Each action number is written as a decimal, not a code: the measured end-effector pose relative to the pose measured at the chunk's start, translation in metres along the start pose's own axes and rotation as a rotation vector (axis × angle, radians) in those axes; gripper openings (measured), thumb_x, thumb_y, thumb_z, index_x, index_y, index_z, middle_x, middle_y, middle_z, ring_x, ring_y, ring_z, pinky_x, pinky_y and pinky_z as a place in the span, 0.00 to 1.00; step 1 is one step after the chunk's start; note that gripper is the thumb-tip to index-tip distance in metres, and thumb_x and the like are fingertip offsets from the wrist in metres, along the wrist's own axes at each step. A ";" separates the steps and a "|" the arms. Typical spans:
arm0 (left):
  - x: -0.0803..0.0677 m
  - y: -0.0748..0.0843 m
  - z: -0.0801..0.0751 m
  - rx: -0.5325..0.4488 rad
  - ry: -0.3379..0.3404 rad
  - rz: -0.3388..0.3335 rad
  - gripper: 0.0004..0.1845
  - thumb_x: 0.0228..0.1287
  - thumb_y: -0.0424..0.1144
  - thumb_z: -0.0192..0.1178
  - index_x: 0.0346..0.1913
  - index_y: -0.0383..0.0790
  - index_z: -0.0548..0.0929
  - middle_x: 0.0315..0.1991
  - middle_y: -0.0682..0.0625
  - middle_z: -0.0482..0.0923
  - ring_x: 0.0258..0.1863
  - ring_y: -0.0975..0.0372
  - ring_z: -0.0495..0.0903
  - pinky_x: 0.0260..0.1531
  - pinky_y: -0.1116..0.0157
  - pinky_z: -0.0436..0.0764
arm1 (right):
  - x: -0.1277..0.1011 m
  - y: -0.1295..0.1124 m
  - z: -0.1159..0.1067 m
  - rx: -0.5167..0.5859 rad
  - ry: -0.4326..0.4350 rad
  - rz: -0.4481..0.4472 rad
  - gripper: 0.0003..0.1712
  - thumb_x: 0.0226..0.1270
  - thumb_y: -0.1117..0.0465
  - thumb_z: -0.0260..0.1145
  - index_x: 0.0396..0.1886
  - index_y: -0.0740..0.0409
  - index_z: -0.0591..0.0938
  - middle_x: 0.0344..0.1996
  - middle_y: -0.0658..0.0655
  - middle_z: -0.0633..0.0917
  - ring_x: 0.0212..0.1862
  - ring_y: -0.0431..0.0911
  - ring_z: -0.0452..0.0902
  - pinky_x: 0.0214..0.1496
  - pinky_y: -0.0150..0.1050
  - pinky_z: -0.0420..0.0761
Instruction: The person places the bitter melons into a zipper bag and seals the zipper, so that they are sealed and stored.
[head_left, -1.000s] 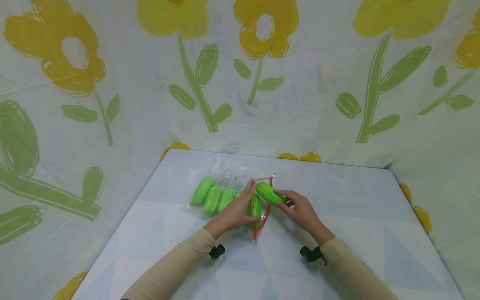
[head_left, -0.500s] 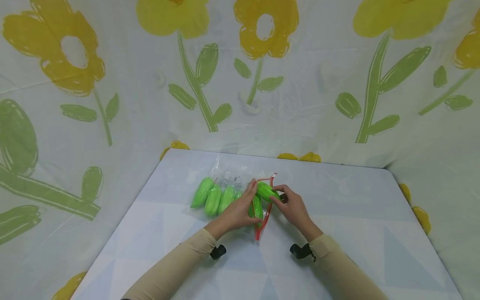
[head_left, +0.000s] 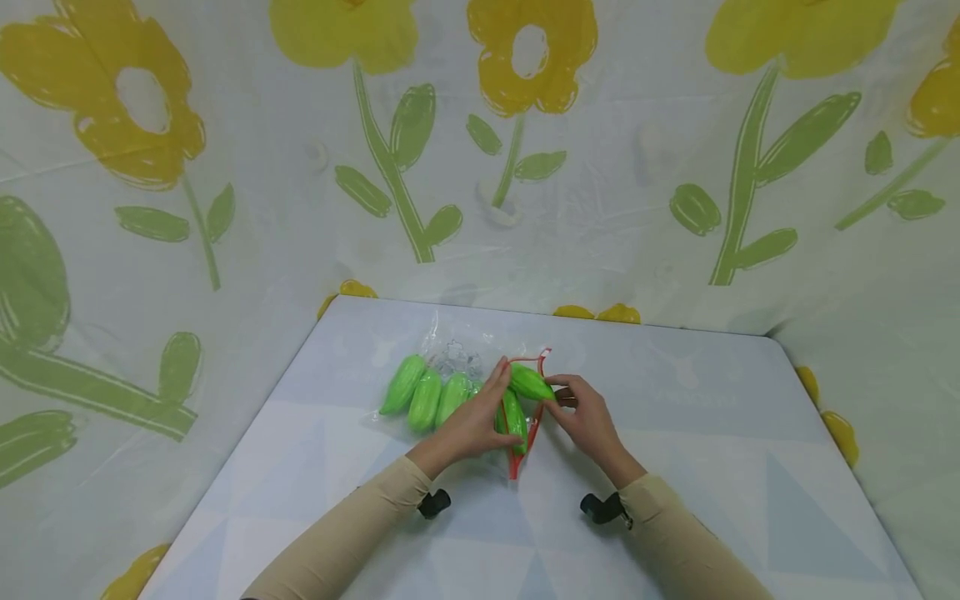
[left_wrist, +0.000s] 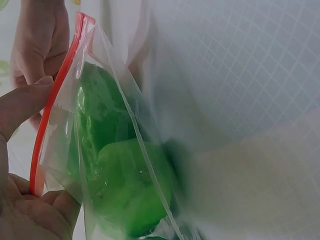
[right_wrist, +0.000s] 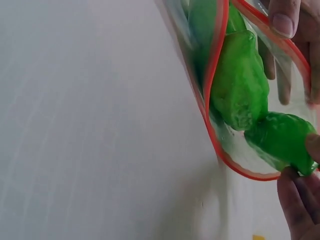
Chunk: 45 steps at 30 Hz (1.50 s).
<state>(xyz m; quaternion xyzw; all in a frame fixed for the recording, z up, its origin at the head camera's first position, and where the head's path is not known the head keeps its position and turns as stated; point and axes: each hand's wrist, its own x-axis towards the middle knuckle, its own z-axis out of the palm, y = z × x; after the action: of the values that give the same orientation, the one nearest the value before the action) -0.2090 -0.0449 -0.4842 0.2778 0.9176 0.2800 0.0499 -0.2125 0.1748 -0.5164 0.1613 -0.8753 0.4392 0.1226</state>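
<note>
A clear zip bag (head_left: 457, 357) with a red zip edge (right_wrist: 212, 70) lies on the table, its mouth spread toward the right. Several glossy green, ridged, fruit-shaped pieces (head_left: 425, 402) rest inside it. My left hand (head_left: 472, 419) grips the bag by its mouth, with thumb and fingers apart along the red edge. Between thumb and fingers, my right hand (head_left: 592, 423) pinches the outer end of another green fruit-shaped piece (right_wrist: 282, 137). The far end of that piece is within the bag's mouth, beside a second piece (right_wrist: 240, 82). My left hand hides part of the bag's contents.
A pale table (head_left: 675, 517) with faint blue triangles lies under the bag. Flower-printed white sheeting (head_left: 600, 208) surrounds its back and sides. A black wrist camera (head_left: 433, 503) shows below the left wrist, another black wrist camera (head_left: 602, 508) below the right.
My right hand has moved left and pushed the green fruit-shaped piece farther into the bag's mouth. The left hand stays in nearly the same place on the bag.
</note>
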 end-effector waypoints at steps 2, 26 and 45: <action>0.000 0.000 0.000 0.006 0.001 0.004 0.62 0.47 0.56 0.70 0.74 0.44 0.37 0.74 0.53 0.28 0.66 0.56 0.60 0.53 0.60 0.74 | 0.002 -0.001 0.002 0.011 0.028 -0.025 0.21 0.59 0.61 0.68 0.52 0.55 0.76 0.48 0.52 0.79 0.42 0.44 0.80 0.43 0.37 0.82; -0.003 0.001 -0.003 -0.003 0.023 0.029 0.59 0.50 0.55 0.68 0.74 0.44 0.37 0.74 0.55 0.26 0.61 0.54 0.68 0.43 0.63 0.79 | 0.003 -0.006 0.020 -0.071 0.132 0.119 0.18 0.61 0.58 0.66 0.51 0.50 0.79 0.44 0.47 0.82 0.37 0.38 0.77 0.37 0.36 0.80; -0.001 -0.002 -0.003 -0.003 0.031 0.028 0.60 0.48 0.55 0.69 0.74 0.42 0.38 0.75 0.50 0.30 0.66 0.54 0.61 0.51 0.61 0.76 | -0.005 -0.008 0.022 -0.001 0.154 0.099 0.20 0.61 0.59 0.66 0.54 0.50 0.76 0.42 0.49 0.84 0.40 0.40 0.79 0.38 0.38 0.81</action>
<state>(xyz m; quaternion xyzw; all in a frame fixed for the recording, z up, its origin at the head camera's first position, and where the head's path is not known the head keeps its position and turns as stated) -0.2093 -0.0482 -0.4825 0.2863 0.9138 0.2862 0.0320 -0.2069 0.1535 -0.5254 0.0835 -0.8705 0.4552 0.1677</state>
